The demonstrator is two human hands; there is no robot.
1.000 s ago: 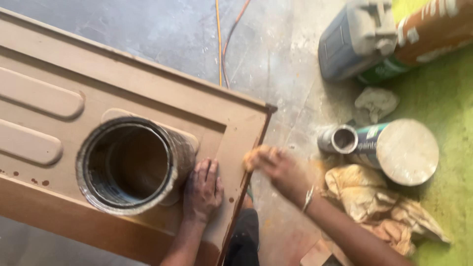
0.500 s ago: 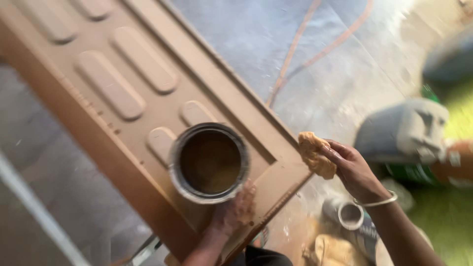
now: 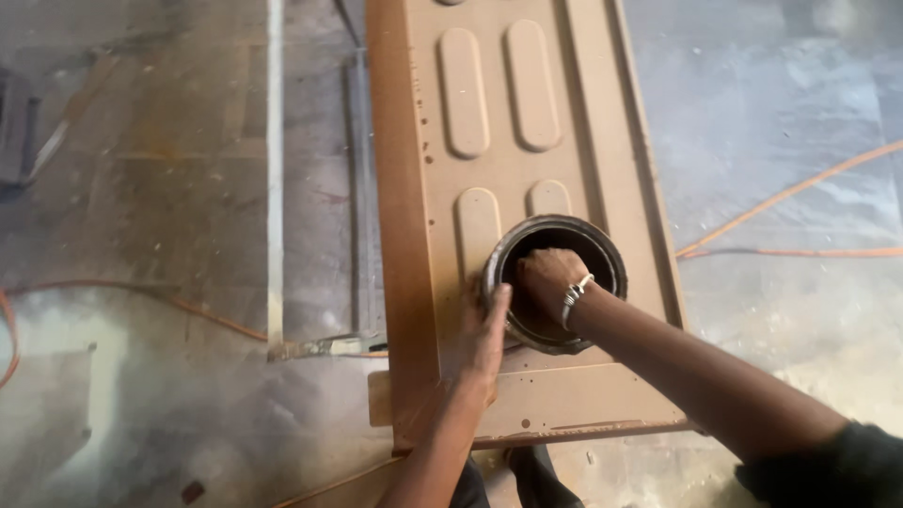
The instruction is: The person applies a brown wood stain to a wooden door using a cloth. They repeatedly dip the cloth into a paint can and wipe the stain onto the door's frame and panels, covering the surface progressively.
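Note:
A long brown door panel (image 3: 499,103) with raised oval mouldings lies flat, running away from me. A round tin can (image 3: 607,252) with a dark inside stands on its near end. My right hand (image 3: 546,277), a metal bangle at the wrist, reaches down into the can with its fingers curled. The tan rag it carried is hidden inside the can. My left hand (image 3: 484,334) rests on the panel and presses against the can's left wall, holding it.
An orange cable (image 3: 790,193) crosses the plastic-covered floor (image 3: 771,94) on the right, and another orange cable (image 3: 188,306) runs on the left. A pale strip (image 3: 275,169) and a grey bar (image 3: 357,188) lie left of the panel.
My view has swung, so the panel now points straight away. My right hand, which held the tan rag beside the panel's edge, has gone down into the can. My left hand has moved against the can.

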